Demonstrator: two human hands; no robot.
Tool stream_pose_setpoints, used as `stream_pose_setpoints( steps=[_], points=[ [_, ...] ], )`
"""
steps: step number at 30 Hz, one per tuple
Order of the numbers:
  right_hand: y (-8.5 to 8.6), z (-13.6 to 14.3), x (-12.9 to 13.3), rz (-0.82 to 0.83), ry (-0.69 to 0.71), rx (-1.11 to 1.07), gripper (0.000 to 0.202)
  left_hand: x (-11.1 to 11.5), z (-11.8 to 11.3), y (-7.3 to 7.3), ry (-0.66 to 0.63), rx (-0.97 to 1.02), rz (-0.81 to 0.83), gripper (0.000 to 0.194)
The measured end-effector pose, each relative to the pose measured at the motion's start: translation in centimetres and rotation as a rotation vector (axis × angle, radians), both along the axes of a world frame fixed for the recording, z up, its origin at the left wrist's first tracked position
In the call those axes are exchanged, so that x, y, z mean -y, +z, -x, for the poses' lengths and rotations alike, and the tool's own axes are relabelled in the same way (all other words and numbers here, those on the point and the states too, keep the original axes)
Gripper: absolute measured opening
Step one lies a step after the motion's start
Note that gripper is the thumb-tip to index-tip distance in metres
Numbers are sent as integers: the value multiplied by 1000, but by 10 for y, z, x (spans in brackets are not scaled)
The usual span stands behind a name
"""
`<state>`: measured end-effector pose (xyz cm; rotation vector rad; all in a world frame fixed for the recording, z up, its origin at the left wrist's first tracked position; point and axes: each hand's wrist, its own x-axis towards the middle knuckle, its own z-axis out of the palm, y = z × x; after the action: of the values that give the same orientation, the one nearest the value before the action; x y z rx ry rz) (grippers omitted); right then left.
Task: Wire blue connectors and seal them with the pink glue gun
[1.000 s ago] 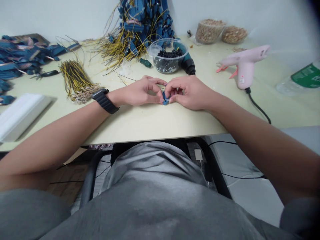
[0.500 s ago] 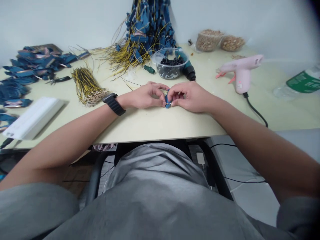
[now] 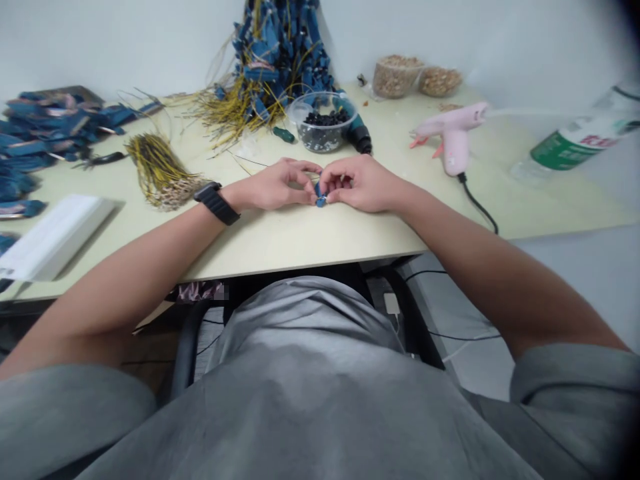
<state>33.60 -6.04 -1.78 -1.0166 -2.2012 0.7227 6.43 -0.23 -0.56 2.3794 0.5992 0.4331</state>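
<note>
Between my two hands is a small blue piece (image 3: 321, 199) with a shiny bit near its lower end, held just over the table. My left hand (image 3: 283, 185), a dark watch on its wrist, pinches the piece from the left with thumb and fingertips. From the right, the thumb and curled fingers of my right hand (image 3: 363, 183) are closed on the same piece. Fingers cover most of it, so its full shape is hidden. Thin dark and yellow wires (image 3: 250, 161) lie just behind my left hand.
Behind my hands stand a clear tub of small black parts (image 3: 325, 133), a green-black power tool (image 3: 357, 130) and a blue pile with yellow wires (image 3: 280, 60). Left are a wire bundle (image 3: 160, 170) and a white box (image 3: 55, 237). Right are a pink glue gun (image 3: 453, 137) and a bottle (image 3: 565, 150).
The whole view has shifted, so things on the table appear further left and slightly higher. Both hands keep their grip on the blue piece, with little visible finger movement.
</note>
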Motion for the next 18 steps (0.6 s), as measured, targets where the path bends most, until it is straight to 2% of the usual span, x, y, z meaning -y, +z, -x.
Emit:
stream_pose_setpoints(
  steps=[4, 11, 18],
  points=[
    [2, -1, 0, 21, 0, 19, 15, -1, 1, -2, 0, 7, 1, 48],
    [1, -1, -1, 12, 47, -8, 11, 1, 1, 1, 25, -36, 8, 37],
    [-1, 0, -2, 35, 64, -57, 11, 1, 1, 1, 17, -40, -10, 40]
  ],
)
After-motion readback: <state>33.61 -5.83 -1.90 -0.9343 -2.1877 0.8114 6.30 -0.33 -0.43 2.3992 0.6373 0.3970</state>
